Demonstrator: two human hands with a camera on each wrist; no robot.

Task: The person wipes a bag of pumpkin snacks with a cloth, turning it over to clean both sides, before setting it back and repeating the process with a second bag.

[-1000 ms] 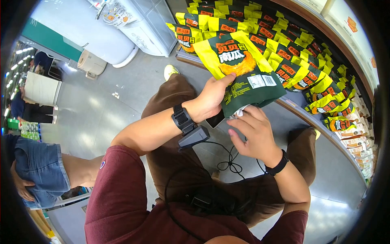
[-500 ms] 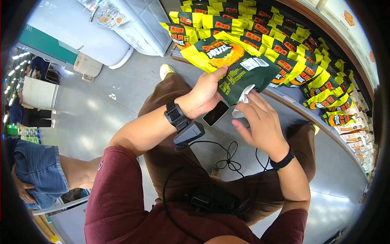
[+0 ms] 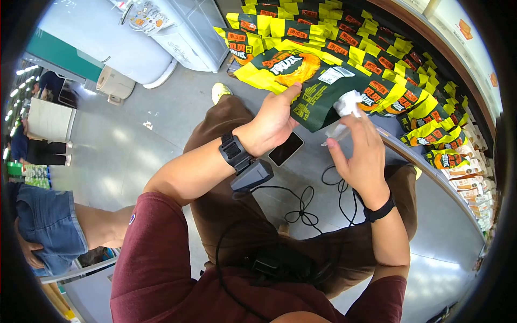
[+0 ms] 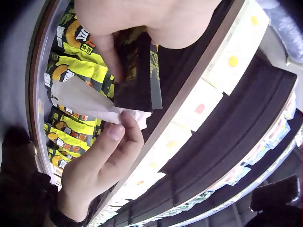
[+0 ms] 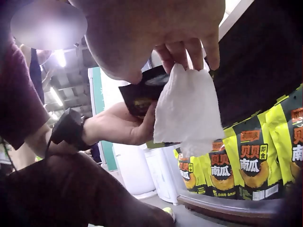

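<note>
A dark green and yellow pouch [image 3: 309, 102], printed with orange pumpkin slices, is gripped by my left hand [image 3: 272, 121] at its near left edge, thumb on the printed face. My right hand [image 3: 367, 156] pinches a crumpled white tissue [image 3: 350, 101] by the pouch's right end. In the right wrist view the tissue [image 5: 189, 109] hangs down from the fingertips, overlapping the pouch [image 5: 142, 92]. From the left wrist view, the right thumb and fingers [image 4: 124, 135] hold the tissue right at the pouch's dark bottom edge.
Rows of matching pouches [image 3: 371, 67] fill a curved display shelf in front, its brown edge [image 3: 409, 156] close to my right hand. A phone [image 3: 287, 149] shows below the left hand, near looped black cables [image 3: 304, 207]. Another person in denim shorts [image 3: 48, 229] is at left.
The pouch has tipped flatter and turned, its yellow top shifting left. My right hand has moved rightward with the tissue, and more of the tissue shows now.
</note>
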